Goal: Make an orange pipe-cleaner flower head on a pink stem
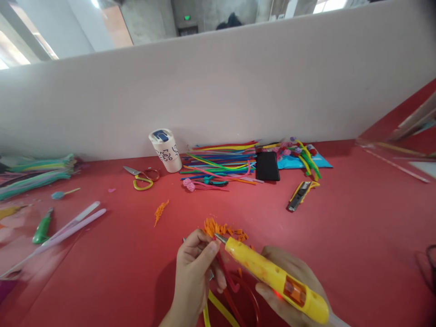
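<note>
My left hand (197,268) is closed, thumb and fingers pinched on a thin red pipe cleaner (223,265) whose lower end bends into a hook. My right hand (293,277) grips a yellow hot glue gun (269,268), with a red light glowing on its underside. Its metal nozzle points left and reaches my left fingertips; whether it touches the pipe cleaner I cannot tell. Just beyond the fingertips lies a pile of short orange pieces (213,225). Beneath my left hand, yellow and red loops (223,311) look like scissor handles, partly hidden.
Along the white partition (218,91) stand a patterned cup (166,152), several colourful pipe cleaners (221,159) and a black phone (267,166). Scissors (143,177) lie left, a utility knife (299,196) right. An orange fuzzy piece (161,212) and a green-handled tool (43,227) rest farther left.
</note>
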Tool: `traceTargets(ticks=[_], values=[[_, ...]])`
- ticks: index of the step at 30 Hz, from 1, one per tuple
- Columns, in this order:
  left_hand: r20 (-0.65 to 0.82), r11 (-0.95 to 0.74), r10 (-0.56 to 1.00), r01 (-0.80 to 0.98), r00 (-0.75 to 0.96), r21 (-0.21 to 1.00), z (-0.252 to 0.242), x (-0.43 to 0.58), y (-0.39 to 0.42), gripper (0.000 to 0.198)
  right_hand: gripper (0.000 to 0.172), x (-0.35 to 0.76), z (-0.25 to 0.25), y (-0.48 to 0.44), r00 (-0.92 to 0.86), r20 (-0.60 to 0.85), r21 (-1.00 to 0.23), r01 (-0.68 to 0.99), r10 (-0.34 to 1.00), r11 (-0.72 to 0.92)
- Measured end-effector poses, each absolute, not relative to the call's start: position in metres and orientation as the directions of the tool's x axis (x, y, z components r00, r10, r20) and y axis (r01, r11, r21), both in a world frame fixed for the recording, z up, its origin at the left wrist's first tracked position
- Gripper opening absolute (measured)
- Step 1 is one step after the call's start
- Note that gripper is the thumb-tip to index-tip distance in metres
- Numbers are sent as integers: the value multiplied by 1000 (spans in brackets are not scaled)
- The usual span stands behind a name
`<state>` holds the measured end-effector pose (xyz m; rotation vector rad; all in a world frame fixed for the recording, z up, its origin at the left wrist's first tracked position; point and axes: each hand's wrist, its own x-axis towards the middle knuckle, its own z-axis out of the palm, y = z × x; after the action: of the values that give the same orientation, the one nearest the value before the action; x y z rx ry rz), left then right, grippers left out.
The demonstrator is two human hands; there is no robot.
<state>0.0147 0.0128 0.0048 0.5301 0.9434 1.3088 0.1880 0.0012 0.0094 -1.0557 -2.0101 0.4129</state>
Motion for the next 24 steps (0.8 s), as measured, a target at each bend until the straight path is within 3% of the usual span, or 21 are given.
traceTargets(ticks=[24], values=[[-309,233,950,-566,-41,791,6,16,13,30,27,188,5,3,-343,499,-601,525,796,603]])
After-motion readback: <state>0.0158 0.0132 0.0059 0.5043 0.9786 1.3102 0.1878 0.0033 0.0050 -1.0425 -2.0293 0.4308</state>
